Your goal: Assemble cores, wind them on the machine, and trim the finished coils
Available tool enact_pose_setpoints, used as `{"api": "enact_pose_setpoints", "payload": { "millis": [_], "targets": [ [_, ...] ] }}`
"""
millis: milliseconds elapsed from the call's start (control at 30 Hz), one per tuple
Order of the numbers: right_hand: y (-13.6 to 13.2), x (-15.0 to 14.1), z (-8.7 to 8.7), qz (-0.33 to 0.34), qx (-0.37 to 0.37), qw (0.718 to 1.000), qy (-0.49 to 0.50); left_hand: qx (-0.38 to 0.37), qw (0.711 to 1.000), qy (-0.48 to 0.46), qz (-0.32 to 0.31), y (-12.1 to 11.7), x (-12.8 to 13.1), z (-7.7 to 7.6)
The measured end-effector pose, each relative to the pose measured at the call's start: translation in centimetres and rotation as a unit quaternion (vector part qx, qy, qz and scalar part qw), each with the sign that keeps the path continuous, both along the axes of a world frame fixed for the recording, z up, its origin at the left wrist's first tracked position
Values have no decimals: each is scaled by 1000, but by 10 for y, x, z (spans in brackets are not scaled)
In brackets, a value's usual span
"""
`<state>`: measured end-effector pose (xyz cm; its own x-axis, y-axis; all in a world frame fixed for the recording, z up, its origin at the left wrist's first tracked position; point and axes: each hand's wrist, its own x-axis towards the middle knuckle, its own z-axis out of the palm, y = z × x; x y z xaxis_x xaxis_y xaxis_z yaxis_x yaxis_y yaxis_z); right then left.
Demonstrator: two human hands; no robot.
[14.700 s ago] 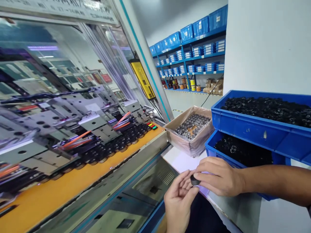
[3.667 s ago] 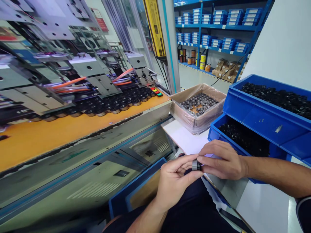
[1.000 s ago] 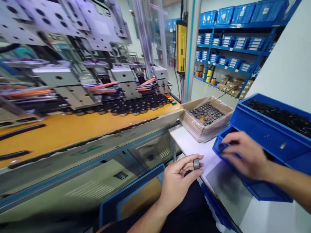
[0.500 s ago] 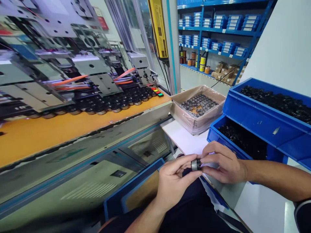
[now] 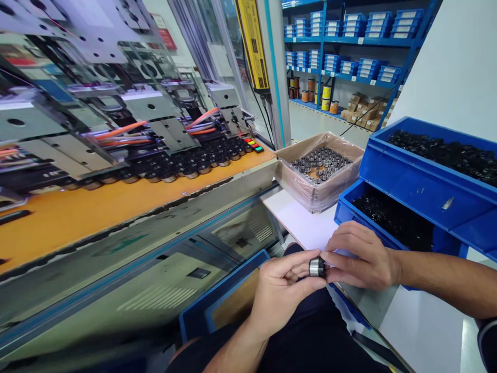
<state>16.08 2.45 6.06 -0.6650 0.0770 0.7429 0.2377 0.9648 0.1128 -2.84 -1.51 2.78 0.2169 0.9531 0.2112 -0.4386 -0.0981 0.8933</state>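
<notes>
A small stator core (image 5: 315,267), a silvery metal ring with a black plastic part at its right end, is held up above my lap. My left hand (image 5: 282,290) pinches it between the thumb below and the fingers above. From the other side, my right hand (image 5: 361,259) has its fingertips closed on the black end. Those fingertips partly cover the black part. Beyond my right hand stands a lower blue bin (image 5: 344,211) with small black pieces, and an upper blue bin (image 5: 419,181) with more black pieces rests above it.
A plastic-wrapped cardboard box (image 5: 310,194) of metal cores stands on the white table (image 5: 289,215). To the left, a machine (image 5: 97,145) has a row of black-and-metal parts along its orange bench top (image 5: 128,207). Blue shelves (image 5: 349,40) stand behind.
The camera view has shifted slightly. Both hands stay together on the stator core, which is turned a little, with the right fingertips now further to its right end.
</notes>
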Motion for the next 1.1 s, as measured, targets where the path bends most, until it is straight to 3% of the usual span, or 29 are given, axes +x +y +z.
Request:
{"api": "enact_pose_setpoints", "payload": {
  "millis": [233, 433, 533, 600, 700, 800, 900, 1100],
  "targets": [
    [-2, -2, 1, 2, 30, 1000, 4, -34, 999, 5, 2, -5, 1, -1],
    [-4, -2, -4, -43, 54, 998, 2, -5, 993, -18, 116, -12, 23, -13],
    [-6, -2, -8, -19, -11, 999, 24, 84, 977, 42, 191, -10, 18, -15],
    [-7, -2, -10, 4, -69, 997, 32, 184, 948, 123, 230, -7, 8, -12],
    [-9, -3, -8, 31, -126, 991, 38, 311, 891, 231, 237, -3, -5, -5],
    [-9, -4, -5, 47, -154, 986, 35, 356, 865, 255, 245, -2, -8, -3],
    [-9, -5, -4, 40, -161, 986, 34, 333, 877, 241, 249, -3, -3, -8],
    [-5, -6, -8, -5, -90, 995, 43, 162, 964, 111, 182, 2, 9, -21]
  ]
}}
